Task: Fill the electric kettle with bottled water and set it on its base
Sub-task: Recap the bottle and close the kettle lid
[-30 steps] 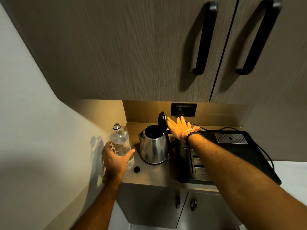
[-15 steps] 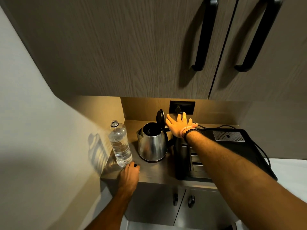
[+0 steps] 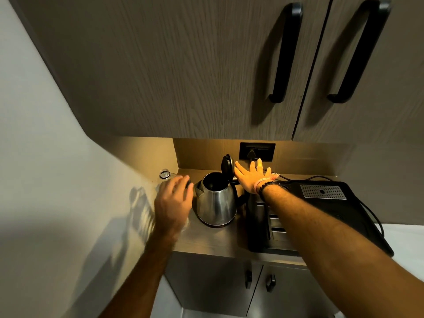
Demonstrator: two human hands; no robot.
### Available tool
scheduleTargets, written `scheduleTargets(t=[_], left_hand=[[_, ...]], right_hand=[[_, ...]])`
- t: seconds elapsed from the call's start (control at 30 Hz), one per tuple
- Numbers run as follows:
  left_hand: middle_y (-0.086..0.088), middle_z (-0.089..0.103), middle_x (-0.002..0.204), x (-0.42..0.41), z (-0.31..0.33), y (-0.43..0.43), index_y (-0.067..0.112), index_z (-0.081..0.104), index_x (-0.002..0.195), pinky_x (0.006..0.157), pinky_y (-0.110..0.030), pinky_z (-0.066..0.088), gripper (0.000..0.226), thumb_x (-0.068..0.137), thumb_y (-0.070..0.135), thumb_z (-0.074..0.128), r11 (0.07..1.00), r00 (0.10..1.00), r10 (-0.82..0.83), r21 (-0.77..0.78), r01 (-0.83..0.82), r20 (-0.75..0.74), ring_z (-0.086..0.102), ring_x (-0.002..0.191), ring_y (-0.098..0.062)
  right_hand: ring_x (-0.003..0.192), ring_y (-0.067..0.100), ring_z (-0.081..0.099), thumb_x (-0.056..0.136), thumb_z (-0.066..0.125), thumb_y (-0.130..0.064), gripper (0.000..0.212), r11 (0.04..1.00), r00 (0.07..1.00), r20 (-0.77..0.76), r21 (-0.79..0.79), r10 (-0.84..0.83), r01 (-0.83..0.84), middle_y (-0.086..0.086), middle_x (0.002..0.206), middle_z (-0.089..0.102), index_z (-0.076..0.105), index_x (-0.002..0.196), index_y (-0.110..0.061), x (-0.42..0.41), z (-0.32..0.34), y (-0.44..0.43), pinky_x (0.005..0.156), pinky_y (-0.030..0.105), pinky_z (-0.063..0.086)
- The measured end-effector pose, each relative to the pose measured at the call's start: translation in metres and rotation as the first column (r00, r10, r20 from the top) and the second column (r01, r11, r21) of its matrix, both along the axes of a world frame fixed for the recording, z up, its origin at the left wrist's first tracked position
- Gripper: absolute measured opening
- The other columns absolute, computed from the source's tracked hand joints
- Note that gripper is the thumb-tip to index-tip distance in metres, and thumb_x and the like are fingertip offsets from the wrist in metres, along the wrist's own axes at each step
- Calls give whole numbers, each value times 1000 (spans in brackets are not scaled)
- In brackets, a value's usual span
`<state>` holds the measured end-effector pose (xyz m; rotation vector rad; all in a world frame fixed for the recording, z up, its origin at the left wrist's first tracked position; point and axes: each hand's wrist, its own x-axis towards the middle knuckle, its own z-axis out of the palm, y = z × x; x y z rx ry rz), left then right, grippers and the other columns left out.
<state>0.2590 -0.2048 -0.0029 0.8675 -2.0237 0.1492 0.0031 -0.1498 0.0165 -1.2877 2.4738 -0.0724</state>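
Observation:
The steel electric kettle (image 3: 216, 203) stands on the counter on its dark base (image 3: 215, 224), with its black lid (image 3: 227, 166) flipped up. My right hand (image 3: 252, 177) is flat with fingers spread just right of the lid, its forefinger at the lid's edge. The clear water bottle (image 3: 164, 174) stands upright left of the kettle with its mouth uncapped. My left hand (image 3: 174, 200) is blurred in front of the bottle and hides most of it. Its fingers are curled around a small dark cap (image 3: 188, 183) beside the bottle's neck.
A black appliance with a metal drip grid (image 3: 322, 191) fills the counter right of the kettle. A wall socket (image 3: 257, 151) with a plugged cord sits behind. Upper cabinets with black handles (image 3: 285, 53) hang low overhead. A white wall closes the left side.
My left hand let go of the bottle, dropped to the small cap on the counter, then rose to the bottle's neck. My right hand stayed by the open lid.

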Motion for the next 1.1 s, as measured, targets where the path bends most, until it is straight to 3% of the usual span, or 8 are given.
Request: scheduleTargets(t=[0.1, 0.23, 0.5, 0.67, 0.83, 1.1], left_hand=[[-15, 73, 104, 10, 29, -22, 3, 72, 108, 76, -33, 50, 25, 90, 20, 70, 986, 983, 142, 107, -130, -116, 63, 95, -30], [-15, 74, 103, 20, 38, -43, 4, 73, 109, 79, -38, 53, 29, 93, 28, 65, 936, 979, 183, 321, -147, -85, 65, 94, -30], [-13, 76, 95, 17, 35, -41, 4, 77, 99, 74, -30, 53, 27, 85, 27, 76, 935, 978, 135, 347, -73, -159, 71, 82, -25], [-11, 76, 99, 19, 35, -41, 7, 77, 100, 79, -32, 53, 25, 87, 28, 74, 912, 965, 172, 403, -79, -199, 70, 86, -25], [-10, 75, 108, 17, 30, -40, 11, 70, 114, 86, -35, 49, 26, 93, 24, 66, 890, 962, 177, 450, -67, -207, 68, 99, -29], [-13, 69, 118, 17, 20, -40, 16, 64, 123, 86, -38, 49, 26, 100, 24, 54, 850, 959, 195, 523, -60, -207, 60, 110, -32]], right_hand=[[150, 33, -17, 87, 6, -80, 74, 1000, 1000, 10, -2, -5, 5, 7, 166, -10, -2, 153, -46, 1, 2, 1, 111, 66, -12], [150, 33, -17, 88, 6, -78, 73, 1000, 1000, 3, 2, 3, -3, 8, 166, -10, -2, 153, -45, 2, 4, 0, 112, 66, -12], [150, 33, -17, 88, 6, -78, 73, 1000, 1000, 15, 4, 2, -2, 7, 166, -9, -2, 153, -45, 2, 4, 1, 112, 66, -12], [150, 33, -15, 91, 7, -76, 70, 1000, 1000, 13, 8, 2, -2, 7, 166, -8, -2, 153, -45, 4, 5, 2, 112, 66, -11], [150, 32, -15, 92, 7, -75, 69, 1000, 1000, 12, 13, 3, -4, 7, 166, -8, -2, 153, -45, 2, 6, 2, 112, 66, -11], [151, 33, -12, 90, 8, -77, 70, 1000, 999, 51, -15, -3, 3, 5, 166, -5, -2, 152, -47, -2, -2, -1, 112, 68, -9]])
